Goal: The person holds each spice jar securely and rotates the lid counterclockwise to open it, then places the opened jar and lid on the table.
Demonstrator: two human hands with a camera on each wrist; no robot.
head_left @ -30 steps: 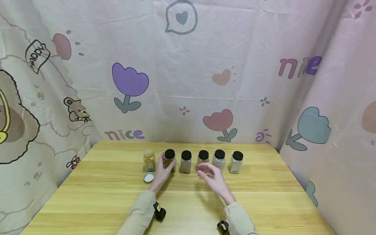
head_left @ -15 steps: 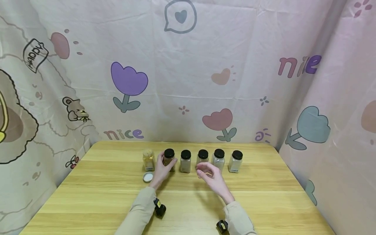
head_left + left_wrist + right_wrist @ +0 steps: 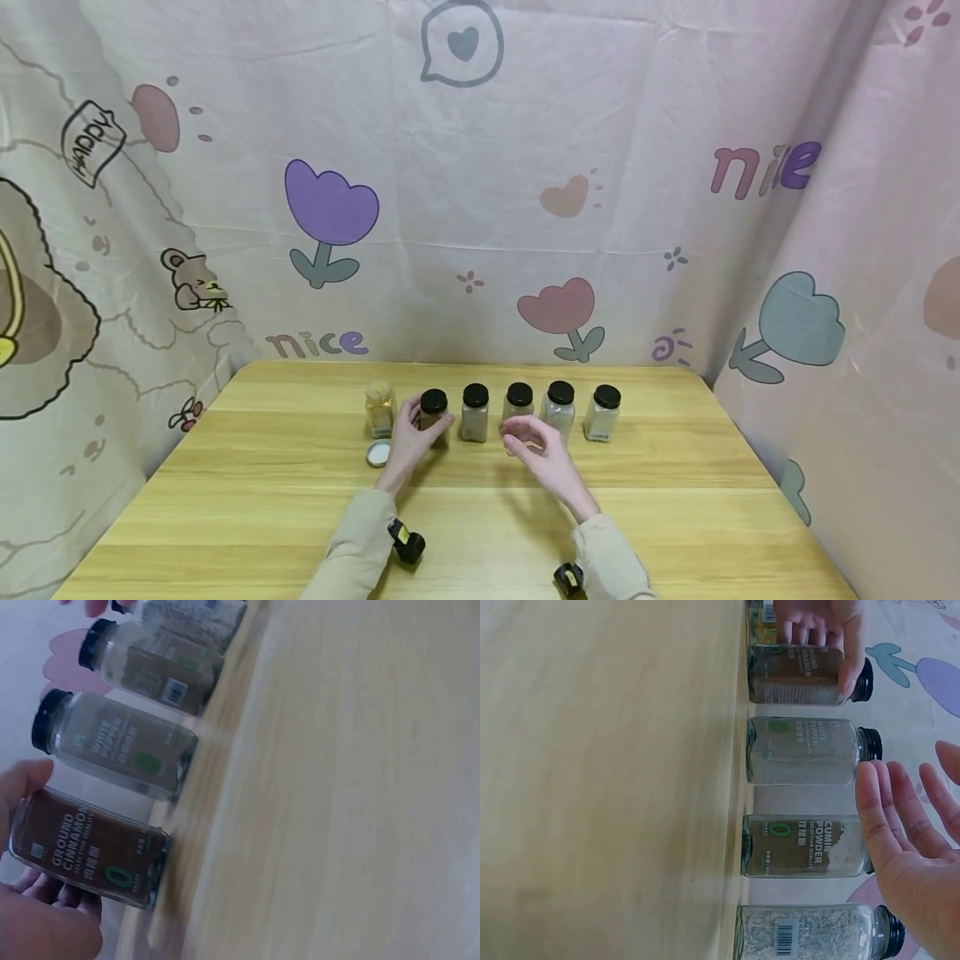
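My left hand point(image 3: 408, 442) grips a square glass jar of ground cinnamon point(image 3: 90, 844) with a black lid point(image 3: 433, 401), thumb on one side and fingers on the other. The jar is upright, at or close to the tabletop. To its left stands a lidless jar with yellow contents point(image 3: 381, 412), and a lid point(image 3: 378, 453) lies white side up in front of that. My right hand point(image 3: 547, 454) hangs with loosely bent fingers in front of the cumin powder jar point(image 3: 802, 846), holding nothing. Between the hands stands the white pepper jar point(image 3: 802, 750).
Farther right in the row are a jar with pale, coarse contents point(image 3: 558, 408) and another pale jar point(image 3: 602, 414), both black-lidded. The wooden table point(image 3: 247, 492) ends at a patterned curtain point(image 3: 465, 200) behind the row.
The left hand has drawn the cinnamon jar slightly toward me, a little forward of the row. My right hand has stayed in place.
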